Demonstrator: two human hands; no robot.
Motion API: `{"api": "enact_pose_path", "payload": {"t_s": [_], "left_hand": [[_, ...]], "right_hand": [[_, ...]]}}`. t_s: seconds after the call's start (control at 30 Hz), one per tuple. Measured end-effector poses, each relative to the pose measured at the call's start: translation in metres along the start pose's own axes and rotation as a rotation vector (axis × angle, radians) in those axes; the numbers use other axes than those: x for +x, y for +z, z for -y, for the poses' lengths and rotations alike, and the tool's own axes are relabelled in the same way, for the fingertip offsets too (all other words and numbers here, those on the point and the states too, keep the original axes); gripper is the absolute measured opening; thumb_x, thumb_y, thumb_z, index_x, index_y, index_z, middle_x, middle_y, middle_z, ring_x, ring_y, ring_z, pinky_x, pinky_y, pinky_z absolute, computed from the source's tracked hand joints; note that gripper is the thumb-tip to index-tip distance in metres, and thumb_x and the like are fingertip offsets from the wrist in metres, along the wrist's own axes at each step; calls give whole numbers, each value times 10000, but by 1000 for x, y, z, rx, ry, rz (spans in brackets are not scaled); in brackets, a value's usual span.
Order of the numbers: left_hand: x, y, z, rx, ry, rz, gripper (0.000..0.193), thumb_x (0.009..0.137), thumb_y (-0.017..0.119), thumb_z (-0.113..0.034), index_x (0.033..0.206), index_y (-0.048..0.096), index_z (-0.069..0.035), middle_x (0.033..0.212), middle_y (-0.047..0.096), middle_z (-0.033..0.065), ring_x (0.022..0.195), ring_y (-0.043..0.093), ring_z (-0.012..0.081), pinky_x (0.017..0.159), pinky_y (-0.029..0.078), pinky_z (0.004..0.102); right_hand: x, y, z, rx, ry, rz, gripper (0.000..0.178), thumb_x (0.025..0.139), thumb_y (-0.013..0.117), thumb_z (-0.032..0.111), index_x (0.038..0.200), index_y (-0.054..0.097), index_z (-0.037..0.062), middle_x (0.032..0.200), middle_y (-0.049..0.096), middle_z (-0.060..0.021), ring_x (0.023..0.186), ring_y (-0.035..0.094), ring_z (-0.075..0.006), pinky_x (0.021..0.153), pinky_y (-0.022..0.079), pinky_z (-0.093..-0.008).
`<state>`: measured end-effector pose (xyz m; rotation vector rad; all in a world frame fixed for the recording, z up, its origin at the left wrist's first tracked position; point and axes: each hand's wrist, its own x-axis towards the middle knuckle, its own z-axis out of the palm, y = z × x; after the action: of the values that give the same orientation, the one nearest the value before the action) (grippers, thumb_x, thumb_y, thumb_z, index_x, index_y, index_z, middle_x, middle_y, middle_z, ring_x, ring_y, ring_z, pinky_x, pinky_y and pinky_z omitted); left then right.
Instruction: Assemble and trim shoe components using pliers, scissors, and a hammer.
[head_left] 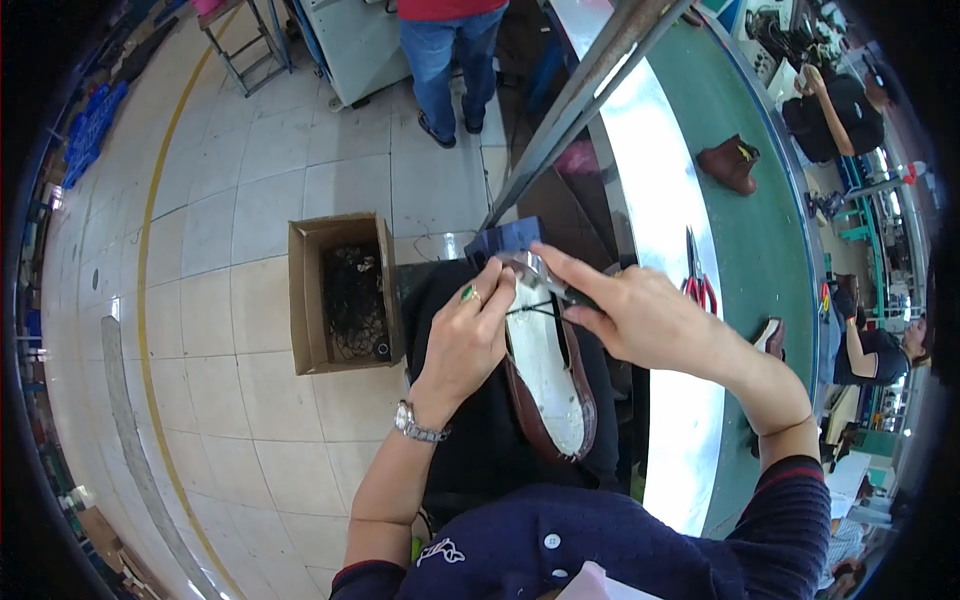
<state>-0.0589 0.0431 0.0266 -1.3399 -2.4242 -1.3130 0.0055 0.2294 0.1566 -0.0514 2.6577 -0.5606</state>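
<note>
A brown leather shoe lies bottom up over my dark-clothed lap, its pale inner bottom showing and small points along the near end. A thin black cord crosses it. My left hand, with a green ring and a wristwatch, is closed at the shoe's far left edge; its fingertips are partly hidden. My right hand grips a metal tool with a shiny head and dark handle, held over the shoe's far end. Its exact kind is unclear. Just beyond is a dark blue piece.
An open cardboard box with tangled black strands stands left of my lap. On the right, a metal ledge borders a green bench with red-handled pliers and a brown boot. A slanting metal bar rises ahead; a person stands beyond.
</note>
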Motion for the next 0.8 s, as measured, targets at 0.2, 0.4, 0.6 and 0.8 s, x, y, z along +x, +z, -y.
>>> {"api": "enact_pose_path", "payload": {"t_s": [0.2, 0.4, 0.6, 0.8], "left_hand": [[5, 1, -4, 72, 26, -66, 276, 858, 595, 14, 1128, 653, 2, 1178, 650, 172, 901, 676, 302, 760, 535, 349], [3, -2, -1, -58, -72, -83, 260, 834, 606, 20, 1092, 634, 7, 1171, 644, 198, 962, 670, 314, 809, 542, 359], [5, -2, -10, -389, -328, -91, 236, 915, 600, -69, 1106, 483, 6, 1160, 670, 182, 1021, 679, 267, 851, 516, 326], [6, -6, -8, -375, -330, -75, 346, 923, 609, -104, 1238, 509, -1, 1167, 665, 193, 1047, 669, 260, 880, 508, 328]], "right_hand": [[-2, 24, -6, 56, 38, -342, 663, 909, 606, 125, 1485, 279, 148, 804, 658, -233, 640, 657, -392, 563, 526, -455], [1, -1, 0, 104, -19, -130, 717, 888, 619, 110, 1502, 252, 166, 902, 667, -241, 606, 630, -402, 552, 511, -481], [4, 21, -21, -122, -41, -74, 698, 959, 535, 169, 1539, 145, 187, 589, 600, -142, 480, 608, -309, 468, 488, -406], [-80, 73, -37, 535, 293, -507, 750, 946, 554, 131, 1549, 119, 230, 811, 689, -185, 603, 663, -336, 593, 549, -403]]}}
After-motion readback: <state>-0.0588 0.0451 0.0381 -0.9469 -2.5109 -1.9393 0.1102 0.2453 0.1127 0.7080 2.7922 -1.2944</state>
